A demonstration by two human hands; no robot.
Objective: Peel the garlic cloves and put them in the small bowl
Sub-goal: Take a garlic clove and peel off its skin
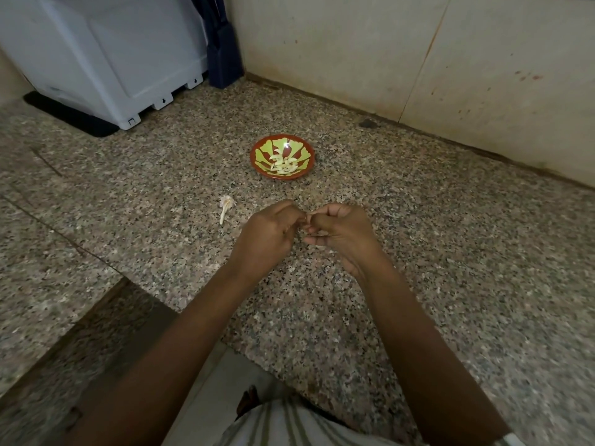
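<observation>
Obs.: both hands are held together above the granite counter (434,246), just this side of the small bowl (285,177).

- Left hand (269,235) and right hand (343,235) have fingers curled, and the fingertips meet in the gap between the two hands.
- Whatever is between the tips is hidden by the fingers, so I cannot tell whether either hand grasps anything. The posture fits a clove being picked at with the nails, skin worked loose by one hand while the other steadies it.
- The hands sit low and near the bowl, probably so a finished clove needs only a short reach forward.

Task's thing: the peeled cloves (283,164) lie heaped in the bottom of the bowl. They are pale cream, curved and smooth, with no papery skin showing on them. The bowl is red-rimmed with a green pattern and stands upright on the counter.

To the left, apart from the hands, lies a stripped garlic stalk (225,206), dry and whitish. This suggests the bulb is mostly used up.
</observation>
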